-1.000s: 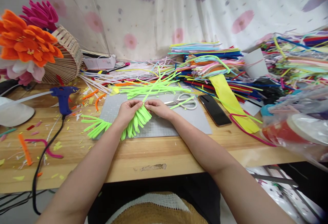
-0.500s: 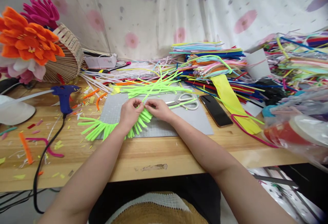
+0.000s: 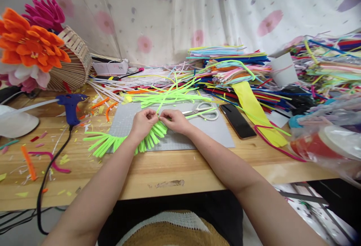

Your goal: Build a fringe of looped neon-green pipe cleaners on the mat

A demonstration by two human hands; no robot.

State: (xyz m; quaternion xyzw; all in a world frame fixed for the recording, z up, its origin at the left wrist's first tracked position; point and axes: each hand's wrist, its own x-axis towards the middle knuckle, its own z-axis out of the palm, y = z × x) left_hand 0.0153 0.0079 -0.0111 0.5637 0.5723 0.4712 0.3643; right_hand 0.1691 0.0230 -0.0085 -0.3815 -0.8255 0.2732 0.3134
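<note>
Over the grey cutting mat (image 3: 203,135), my left hand (image 3: 143,124) and my right hand (image 3: 175,121) meet with fingertips pinched together. Between them they grip a fringe of bright green pipe cleaners (image 3: 153,135), a row of short folded loops that hangs below the fingers and curves left past my left forearm. The exact spot where the fingers pinch is partly hidden. Just beyond my hands lies a loose pile of longer green pipe cleaners (image 3: 169,97). White-handled scissors (image 3: 207,111) rest on the mat to the right of my right hand.
A blue glue gun (image 3: 70,107) with a black cord stands at left, near orange and yellow scraps. Felt-like flowers (image 3: 34,47) in a wooden basket are behind it. Right of the mat lie a black phone (image 3: 237,121), a yellow strip (image 3: 259,114) and stacked coloured pipe cleaners (image 3: 234,71).
The left end of the green fringe has shifted slightly left and down. Both hands stay pinched in nearly the same place.
</note>
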